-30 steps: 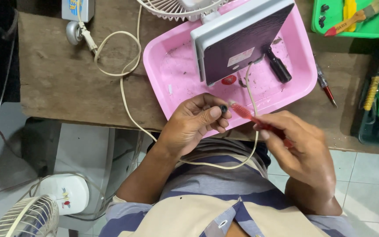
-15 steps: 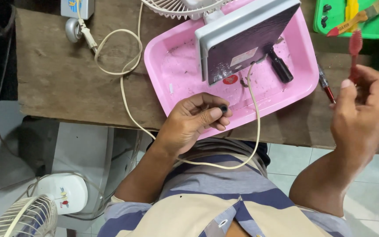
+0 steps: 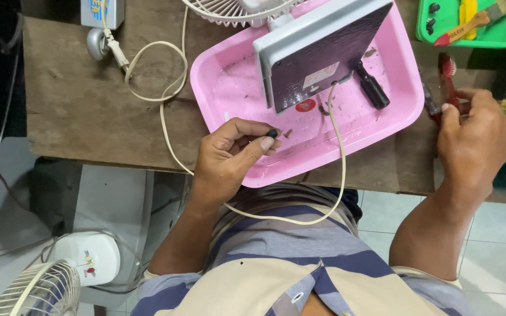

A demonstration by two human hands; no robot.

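The left hand pinches a small black part over the near rim of the pink tray. In the tray the fan base stands on edge, opened; loose screws beside it suggest disassembly underway. Right of the tray, the right hand grips a red-handled tool.

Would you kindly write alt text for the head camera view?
Left hand pinches a small black part over a pink plastic tray on a wooden table; right hand rests on a red-handled tool. A grey rectangular device with a cream cord stands in the tray.
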